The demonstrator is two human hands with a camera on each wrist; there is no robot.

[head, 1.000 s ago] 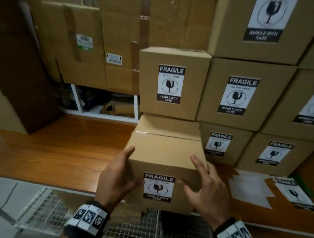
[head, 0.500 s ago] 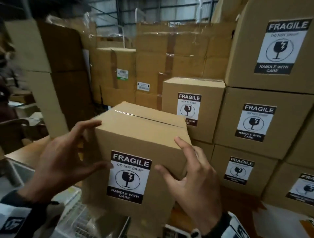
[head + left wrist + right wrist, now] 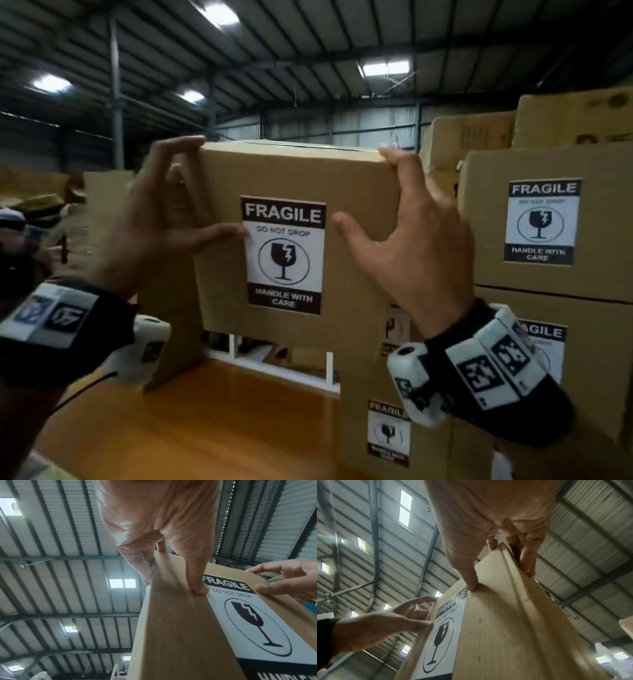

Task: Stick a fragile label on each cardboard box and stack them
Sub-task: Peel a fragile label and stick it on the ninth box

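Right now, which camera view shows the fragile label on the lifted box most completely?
The head view: the whole fragile label faces the camera on the lifted box, with every line readable. The left wrist view shows it slanted, its bottom cut off; the right wrist view shows it narrow and foreshortened, its lower edge out of frame.

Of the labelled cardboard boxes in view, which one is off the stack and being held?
The centre box, held up between the left hand and right hand, thumbs on its labelled front. The other labelled boxes sit stacked at the right.
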